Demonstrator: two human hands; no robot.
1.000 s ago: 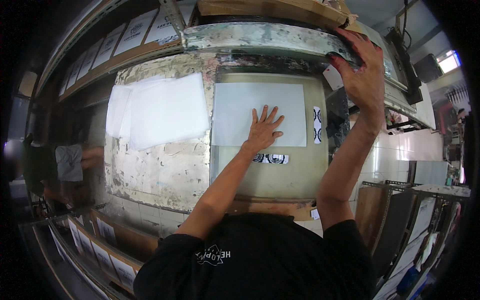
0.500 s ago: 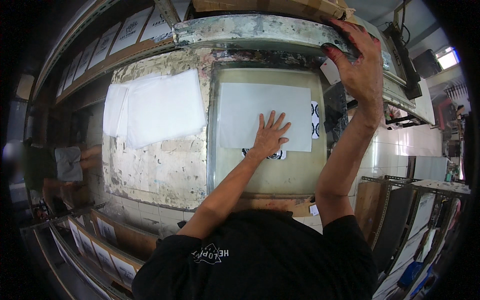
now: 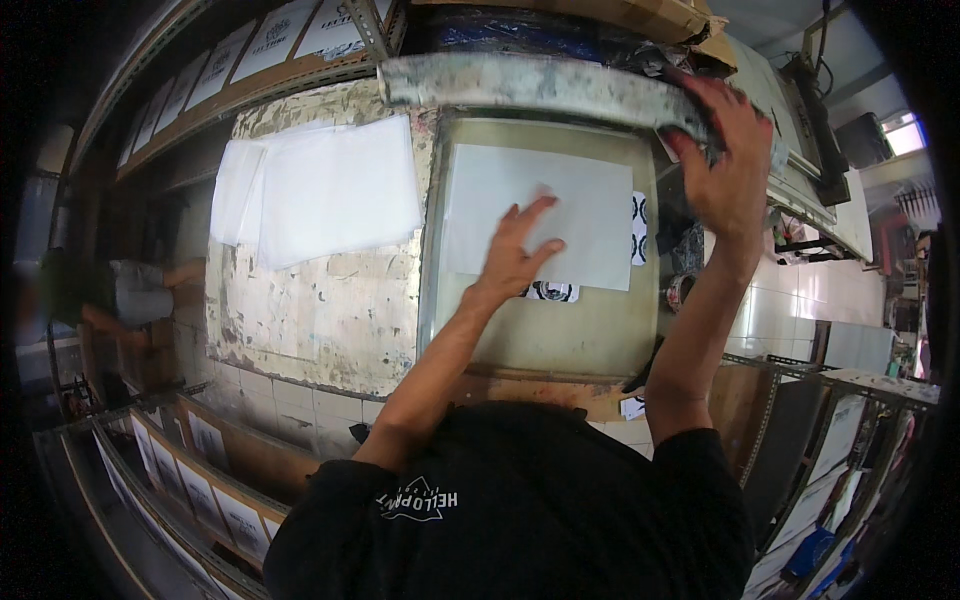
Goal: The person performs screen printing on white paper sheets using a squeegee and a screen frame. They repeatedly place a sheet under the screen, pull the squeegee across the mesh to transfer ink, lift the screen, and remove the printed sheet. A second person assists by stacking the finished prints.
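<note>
Since the earlier frame, the left hand (image 3: 517, 255) has gone from flat and widely spread to bent and partly blurred over the sheet. Its thumb stands apart from the fingers; whether they touch the paper, I cannot tell. Beneath lies a rectangular white paper sheet (image 3: 590, 215) on a pale greenish, smooth rectangular plate (image 3: 550, 345), partly covering two white strips with black round patterns (image 3: 553, 292). Red-stained at the fingertips, the right hand (image 3: 728, 170) clasps the right end of a long whitish, paint-flecked beam (image 3: 520, 85) beyond the plate. Leftward, overlapping loose white sheets (image 3: 340, 190) rest on a paint-spattered cream tabletop (image 3: 310, 320).
</note>
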